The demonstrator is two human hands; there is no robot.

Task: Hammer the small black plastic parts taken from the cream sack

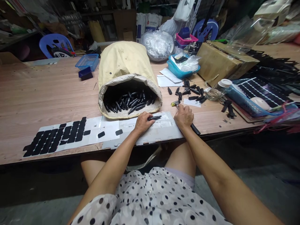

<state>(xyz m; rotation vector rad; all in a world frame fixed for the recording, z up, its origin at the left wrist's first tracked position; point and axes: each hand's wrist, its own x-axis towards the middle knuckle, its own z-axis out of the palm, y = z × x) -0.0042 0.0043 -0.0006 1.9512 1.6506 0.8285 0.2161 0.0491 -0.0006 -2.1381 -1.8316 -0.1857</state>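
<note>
My left hand (143, 122) is closed on a slim black tapered piece (155, 117), held low over a grey-white board (164, 131) at the table's front edge. To its right, my right hand (184, 117) grips a small hammer (195, 129). The hammer's yellow-tipped head points away from me and its black handle sticks out under my wrist. Just beyond my left hand a yellowish sack (126, 59) lies on its side, mouth towards me, with many similar black pieces (131, 101) inside. More black pieces (195, 91) lie loose beyond my right hand.
A white sheet with rows of black rounded stickers (75, 131) lies at left. Behind are a blue basket (87, 61) and a dark blue tray (85, 73). At right stand a cardboard box (220, 62), a teal basin (181, 72) and a blue basket with a lidded cup (225, 83).
</note>
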